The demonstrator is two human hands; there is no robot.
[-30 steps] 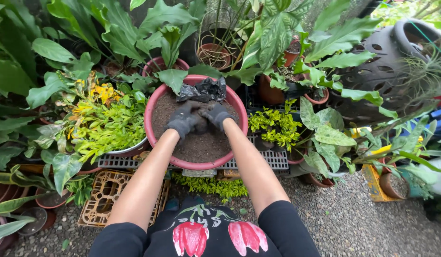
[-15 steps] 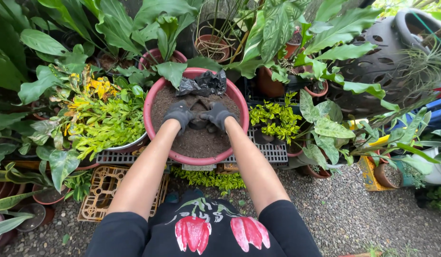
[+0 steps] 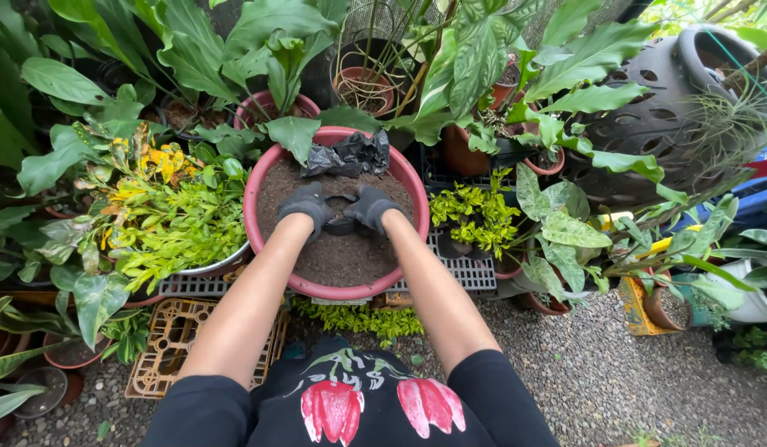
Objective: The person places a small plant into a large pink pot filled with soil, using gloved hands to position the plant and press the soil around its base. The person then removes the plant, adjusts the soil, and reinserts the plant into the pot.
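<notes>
- A gravel floor (image 3: 599, 389) spreads across the near part of the scene; this is an outdoor garden corner crowded with potted plants.
- Far right sits a large dark perforated pot (image 3: 665, 124) lying tilted, with round holes in its wall.
- Broad green leaves (image 3: 193, 58) fill the far left and far middle, over several terracotta pots (image 3: 367, 83).
- In the middle stands a wide red basin (image 3: 338, 291) filled with dark soil (image 3: 346, 252), resting on a grey slotted crate (image 3: 475, 277).
- Left of the basin, just beside it, is a yellow-green shrub (image 3: 176, 219) in a pale-rimmed bowl.
- Right of the basin is a small lime-leaved plant (image 3: 475, 215), then spotted-leaf plants (image 3: 566, 228).
- Near left, a tan plastic grid tray (image 3: 172, 343) lies on the gravel.
- A crumpled black plastic bag (image 3: 350, 156) lies on the soil at the basin's far rim.
- Near right, an orange-yellow rectangular container (image 3: 644, 310) stands among the pots; any label on it is too small to tell.
- The left hand (image 3: 305, 205) and right hand (image 3: 371, 205), both in dark gloves, curl around a small dark pot (image 3: 340, 217) set in the soil at the basin's middle, one on each side and touching it.
</notes>
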